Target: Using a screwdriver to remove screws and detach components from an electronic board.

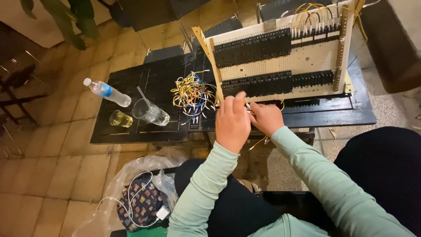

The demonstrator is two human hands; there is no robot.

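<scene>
A white perforated panel (280, 66) leans on the black table (144, 87), carrying two rows of black terminal blocks (252, 46) and yellow wires at its top right. My left hand (232, 120) and my right hand (265, 116) meet at the panel's lower edge, fingers pinched on thin yellow wires (259, 141) that hang down below them. A tangled pile of yellow, white and blue wires (193, 94) lies on the table just left of my left hand. Both sleeves are pale green.
A plastic water bottle (107, 92), a small glass of yellow liquid (119, 118) and a tipped clear glass with a straw (150, 112) sit on the table's left half. On the tiled floor lies a plastic bag (131, 175) with a patterned pouch and a white charger cable (160, 213).
</scene>
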